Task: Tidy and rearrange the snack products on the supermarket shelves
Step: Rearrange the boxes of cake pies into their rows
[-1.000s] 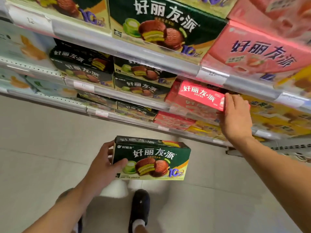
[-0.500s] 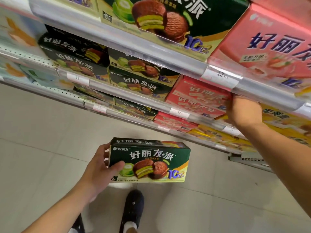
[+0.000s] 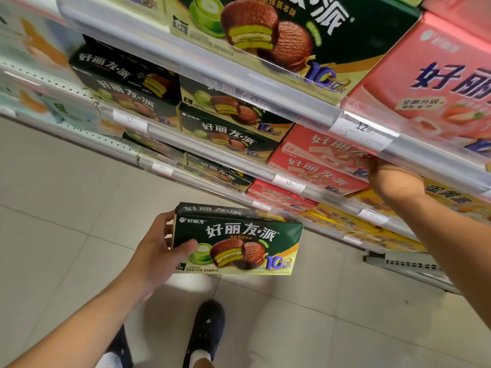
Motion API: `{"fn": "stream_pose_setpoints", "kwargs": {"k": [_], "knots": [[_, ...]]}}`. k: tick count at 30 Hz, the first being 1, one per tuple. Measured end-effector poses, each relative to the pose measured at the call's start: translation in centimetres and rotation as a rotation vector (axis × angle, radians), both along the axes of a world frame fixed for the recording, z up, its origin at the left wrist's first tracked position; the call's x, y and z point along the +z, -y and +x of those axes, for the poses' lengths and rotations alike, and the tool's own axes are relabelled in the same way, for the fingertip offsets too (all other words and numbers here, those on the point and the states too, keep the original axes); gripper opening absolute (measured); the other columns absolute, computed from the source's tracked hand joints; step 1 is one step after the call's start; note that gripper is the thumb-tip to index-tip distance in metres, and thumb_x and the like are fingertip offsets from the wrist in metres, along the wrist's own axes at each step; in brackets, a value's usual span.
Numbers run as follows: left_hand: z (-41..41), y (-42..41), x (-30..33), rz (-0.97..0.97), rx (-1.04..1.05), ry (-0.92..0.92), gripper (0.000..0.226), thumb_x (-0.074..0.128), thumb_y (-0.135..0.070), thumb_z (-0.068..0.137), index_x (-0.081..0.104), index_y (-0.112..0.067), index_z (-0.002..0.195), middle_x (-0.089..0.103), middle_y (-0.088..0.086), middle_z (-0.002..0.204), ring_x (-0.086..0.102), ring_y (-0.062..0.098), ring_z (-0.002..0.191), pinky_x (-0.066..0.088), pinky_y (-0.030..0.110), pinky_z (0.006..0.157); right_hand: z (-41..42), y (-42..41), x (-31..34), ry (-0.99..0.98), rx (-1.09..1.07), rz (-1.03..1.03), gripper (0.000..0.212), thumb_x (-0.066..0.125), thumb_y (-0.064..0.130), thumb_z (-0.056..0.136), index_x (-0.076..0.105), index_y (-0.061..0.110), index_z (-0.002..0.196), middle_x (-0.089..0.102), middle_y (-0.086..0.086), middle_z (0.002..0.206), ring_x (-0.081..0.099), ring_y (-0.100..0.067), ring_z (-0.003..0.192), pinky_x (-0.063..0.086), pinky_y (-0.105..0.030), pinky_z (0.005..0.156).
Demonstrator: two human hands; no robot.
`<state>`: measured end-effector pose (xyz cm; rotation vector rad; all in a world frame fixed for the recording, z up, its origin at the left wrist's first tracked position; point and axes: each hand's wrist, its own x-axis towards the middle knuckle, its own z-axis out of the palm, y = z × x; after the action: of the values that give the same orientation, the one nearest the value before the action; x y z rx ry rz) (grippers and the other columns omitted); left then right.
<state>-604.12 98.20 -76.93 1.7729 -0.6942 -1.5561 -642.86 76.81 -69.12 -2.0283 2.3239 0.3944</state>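
- The supermarket shelves are running diagonally across the view, tier under tier, each edged with a clear price strip.
- A big green matcha pie box is sitting on the top tier, with a big pink strawberry pie box just beside it on the right.
- On the tier below, green boxes are lying stacked two high, touching the stacked red pie boxes to their right.
- Yellow boxes are lining the lower tier, under the right forearm.
- The green pie box is being held out in front of the shelves, above the tiled floor, face toward the camera, well apart from the stock.
- The left hand is gripping that box by its left end, thumb lying on the front, fingers wrapping behind.
- The right hand is reaching in under the upper shelf edge, up against the red boxes; its fingers are hidden, so I cannot tell whether it is gripping.
- A dark shoe is showing below.
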Motion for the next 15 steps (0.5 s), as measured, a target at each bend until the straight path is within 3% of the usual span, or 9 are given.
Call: {"fn": "stream_pose_setpoints", "kwargs": {"k": [10, 13, 15], "knots": [[-0.7, -1.8, 0.2, 0.034, -0.030, 0.044, 0.061, 0.076, -0.008, 0.080, 0.046, -0.043, 0.120, 0.067, -0.006, 0.109, 0.068, 0.012, 0.091, 0.054, 0.020, 0.059, 0.2, 0.2, 0.3, 0.029, 0.041, 0.046, 0.042, 0.041, 0.023, 0.103, 0.040, 0.016, 0.061, 0.039, 0.000, 0.048, 0.038, -0.014, 0.041, 0.022, -0.019, 0.044], [-0.7, -2.0, 0.3, 0.029, -0.032, 0.040, 0.060, 0.075, -0.007, 0.081, 0.046, -0.050, 0.112, 0.067, -0.007, 0.108, 0.068, 0.010, 0.089, 0.054, 0.019, 0.057, 0.4, 0.0, 0.9, 0.173, 0.003, 0.050, 0.044, 0.038, 0.025, 0.104, 0.037, 0.018, 0.061, 0.037, 0.002, 0.050, 0.036, -0.011, 0.041, 0.024, -0.016, 0.030], [-0.6, -2.1, 0.4, 0.024, -0.029, 0.047, 0.061, 0.075, -0.006, 0.082, 0.046, -0.055, 0.105, 0.067, -0.006, 0.108, 0.069, 0.010, 0.088, 0.055, 0.020, 0.056, 1.0, -0.1, 1.4, 0.141, -0.012, 0.094, 0.044, 0.038, 0.028, 0.104, 0.043, 0.017, 0.062, 0.042, 0.001, 0.051, 0.042, -0.013, 0.042, 0.029, -0.016, 0.034]]}}
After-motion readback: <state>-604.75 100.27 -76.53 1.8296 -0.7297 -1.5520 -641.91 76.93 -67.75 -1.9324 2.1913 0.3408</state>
